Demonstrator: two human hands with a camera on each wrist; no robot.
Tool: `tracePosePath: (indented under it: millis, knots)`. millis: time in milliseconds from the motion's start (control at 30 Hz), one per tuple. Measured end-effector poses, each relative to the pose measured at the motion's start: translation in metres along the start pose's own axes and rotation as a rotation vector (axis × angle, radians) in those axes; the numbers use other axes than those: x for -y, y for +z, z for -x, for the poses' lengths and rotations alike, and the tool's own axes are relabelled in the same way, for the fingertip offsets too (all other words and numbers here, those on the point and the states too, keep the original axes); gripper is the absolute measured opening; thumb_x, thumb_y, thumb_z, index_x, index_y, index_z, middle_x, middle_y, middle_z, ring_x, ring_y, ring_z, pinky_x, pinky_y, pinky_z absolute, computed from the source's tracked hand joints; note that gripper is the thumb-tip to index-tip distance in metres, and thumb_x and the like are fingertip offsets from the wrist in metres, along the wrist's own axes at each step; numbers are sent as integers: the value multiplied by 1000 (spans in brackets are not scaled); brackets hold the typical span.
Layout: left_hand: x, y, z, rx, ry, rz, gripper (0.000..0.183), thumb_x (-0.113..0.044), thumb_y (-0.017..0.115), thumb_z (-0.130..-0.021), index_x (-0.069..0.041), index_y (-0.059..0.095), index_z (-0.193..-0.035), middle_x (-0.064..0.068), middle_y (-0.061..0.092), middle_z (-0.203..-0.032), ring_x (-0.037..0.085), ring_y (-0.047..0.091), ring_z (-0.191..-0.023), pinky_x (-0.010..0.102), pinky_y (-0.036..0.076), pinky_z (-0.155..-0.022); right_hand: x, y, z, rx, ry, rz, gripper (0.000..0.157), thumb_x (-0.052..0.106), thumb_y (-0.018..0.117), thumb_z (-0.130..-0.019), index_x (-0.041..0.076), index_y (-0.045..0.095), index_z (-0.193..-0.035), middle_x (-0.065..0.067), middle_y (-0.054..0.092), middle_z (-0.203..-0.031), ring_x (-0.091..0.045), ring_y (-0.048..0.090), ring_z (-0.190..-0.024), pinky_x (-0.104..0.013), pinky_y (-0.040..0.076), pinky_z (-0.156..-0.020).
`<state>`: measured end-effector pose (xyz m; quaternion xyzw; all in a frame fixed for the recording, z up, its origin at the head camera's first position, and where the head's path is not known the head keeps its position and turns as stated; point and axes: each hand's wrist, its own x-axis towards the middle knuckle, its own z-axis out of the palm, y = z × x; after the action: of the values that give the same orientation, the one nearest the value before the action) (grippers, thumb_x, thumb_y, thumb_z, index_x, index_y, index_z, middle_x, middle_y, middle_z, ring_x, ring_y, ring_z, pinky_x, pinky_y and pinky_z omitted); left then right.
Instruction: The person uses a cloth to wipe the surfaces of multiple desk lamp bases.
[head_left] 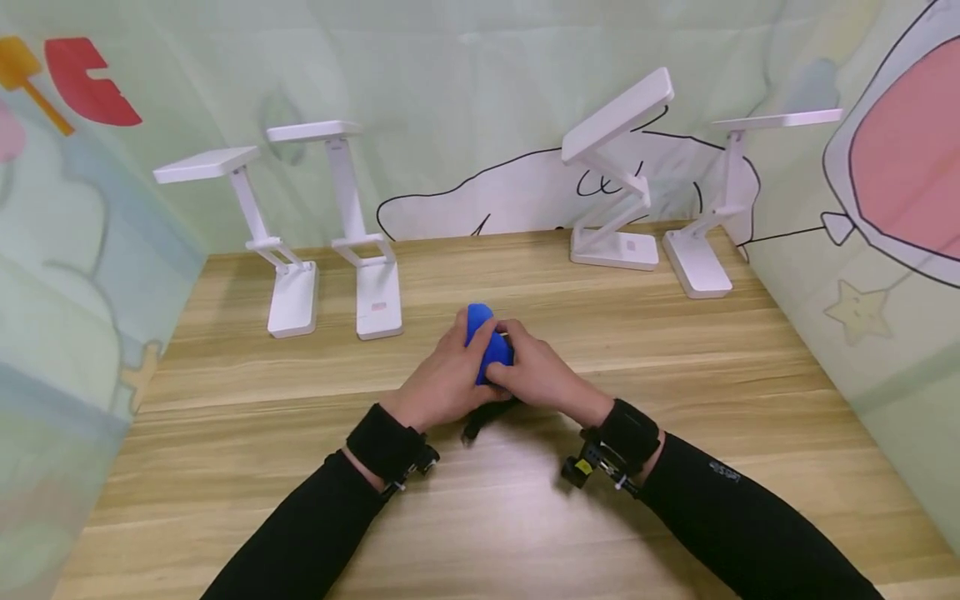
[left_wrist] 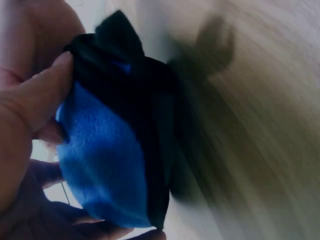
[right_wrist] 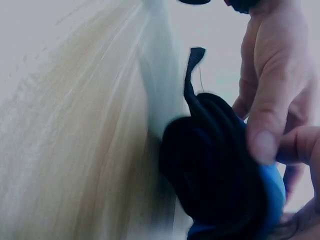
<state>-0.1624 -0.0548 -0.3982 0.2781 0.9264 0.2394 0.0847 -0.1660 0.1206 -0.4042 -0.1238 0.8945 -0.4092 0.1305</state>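
Note:
A bundle of soft blue cloth with black edging point(head_left: 497, 353) is held between both hands over the middle of the wooden table. My left hand point(head_left: 442, 377) grips it from the left, and my right hand point(head_left: 546, 377) pinches its right side. In the left wrist view, the fuzzy blue face point(left_wrist: 105, 155) bulges beside a black band, with fingers around its lower edge. Black layers point(right_wrist: 210, 165) look rolled or folded together in the right wrist view. A short black strap point(right_wrist: 191, 75) sticks out from them. What kind of article this is cannot be told.
Two white folding desk lamps point(head_left: 294, 300) point(head_left: 378, 298) stand at the back left of the table point(head_left: 262, 467). Two more white lamps point(head_left: 615, 248) point(head_left: 697, 265) stand at the back right. Printed cloth walls point(head_left: 465, 100) enclose the back and sides.

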Motion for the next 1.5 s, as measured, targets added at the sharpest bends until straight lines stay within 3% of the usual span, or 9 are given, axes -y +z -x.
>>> tracePosePath:
  millis: [133, 267, 433, 600, 700, 900, 1267, 1500]
  knots:
    - [4, 1, -5, -26, -32, -81, 82, -30, 71, -84, -15, 27, -152, 26, 10, -158, 43, 41, -126, 52, 48, -95, -3, -1, 0, 36, -108, 61, 60, 27, 61, -88, 11, 43, -143, -14, 63, -124, -21, 62, -103, -39, 54, -83]
    - [7, 2, -7, -38, -75, -152, 82, -13, 66, -80, -15, 27, -152, 22, 17, -157, 42, 46, -117, 52, 53, -83, -13, -9, -3, 38, -162, 133, 51, 31, 59, -93, 10, 51, -138, -11, 66, -122, -20, 63, -105, -40, 54, -84]
    - [10, 4, -5, -33, -117, -171, 88, -10, 63, -79, -12, 17, -154, 18, 21, -157, 40, 44, -121, 52, 51, -90, -41, -32, -13, -39, -169, 331, 47, 31, 58, -95, 4, 55, -133, -16, 62, -129, -29, 58, -114, -48, 48, -96]
    - [10, 6, -1, -1, -105, -164, 86, -9, 63, -79, -13, 20, -154, 16, 22, -158, 39, 45, -121, 53, 49, -93, -76, -66, -26, -147, -130, 511, 48, 26, 56, -95, -3, 51, -133, -25, 56, -133, -40, 47, -125, -53, 35, -107]
    - [9, 7, 1, 7, -101, -154, 87, -8, 63, -79, -14, 21, -154, 15, 23, -157, 39, 46, -120, 52, 50, -91, -94, -86, -33, -216, -92, 588, 47, 23, 55, -94, -7, 51, -130, -29, 54, -130, -44, 45, -122, -55, 36, -105]
    - [10, 10, 4, 7, -109, -130, 88, -8, 64, -78, -16, 21, -154, 13, 24, -157, 38, 46, -119, 51, 50, -90, -119, -115, -42, -330, -44, 725, 39, 15, 54, -89, -11, 53, -117, -31, 52, -123, -50, 46, -112, -65, 43, -87]
    - [13, 11, 4, 19, -127, -102, 89, -12, 66, -78, -18, 20, -154, 12, 23, -157, 36, 43, -121, 51, 48, -94, -132, -139, -64, -382, 4, 770, 45, 17, 49, -91, -12, 45, -126, -33, 46, -130, -52, 40, -120, -71, 38, -90]
    - [14, 8, 3, 29, -138, -83, 89, -14, 67, -78, -18, 20, -154, 12, 21, -158, 35, 42, -122, 52, 47, -96, -133, -146, -71, -345, 59, 785, 42, 20, 47, -93, -11, 48, -121, -32, 48, -129, -50, 39, -122, -70, 37, -92]
